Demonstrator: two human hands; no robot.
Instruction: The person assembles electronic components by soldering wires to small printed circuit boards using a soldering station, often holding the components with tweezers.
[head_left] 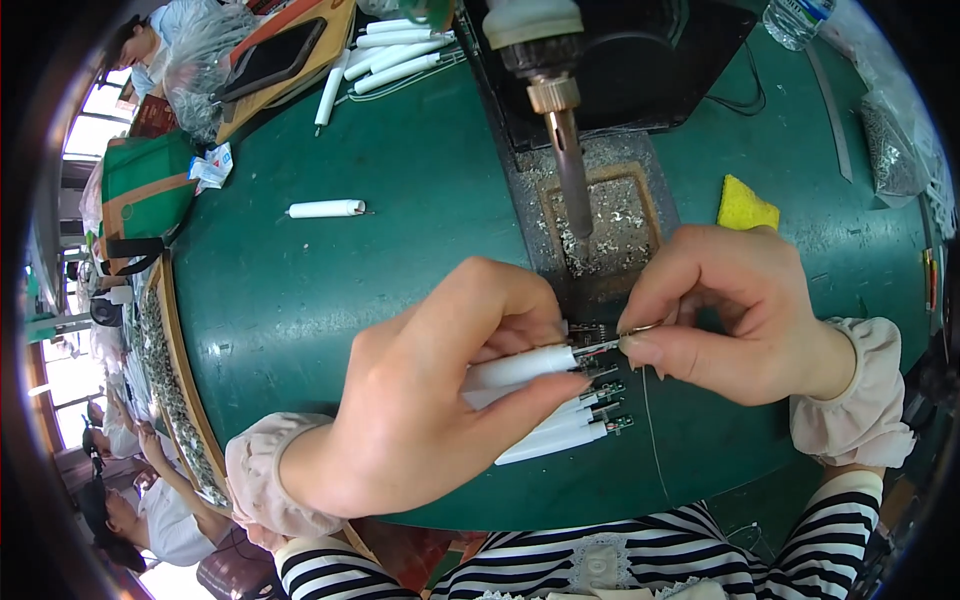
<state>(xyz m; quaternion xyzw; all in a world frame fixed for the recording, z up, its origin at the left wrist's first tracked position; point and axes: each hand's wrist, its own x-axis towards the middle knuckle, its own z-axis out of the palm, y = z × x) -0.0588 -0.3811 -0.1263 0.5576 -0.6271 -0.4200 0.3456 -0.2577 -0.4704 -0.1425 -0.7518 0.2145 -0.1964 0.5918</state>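
Observation:
My left hand (430, 390) is closed around a white tube (520, 369) with a small circuit board and thin wires poking from its right end. At that end, the thumb and forefinger of my right hand (730, 315) pinch a small thin metal piece (640, 330); its exact kind is too small to tell. A thin wire (655, 440) hangs down below the right fingertips. Several similar white tubes (550, 442) lie side by side under my left hand, their board ends facing right. Just beyond my hands a soldering iron (570, 170) points downward.
Beneath the iron's tip is a metal tray (655, 215) strewn with solder bits. A yellow sponge (746, 204) lies right of it. One white tube (327, 209) lies alone at left; several more (395, 55) are heaped at the back. A water bottle (795, 22) stands far right.

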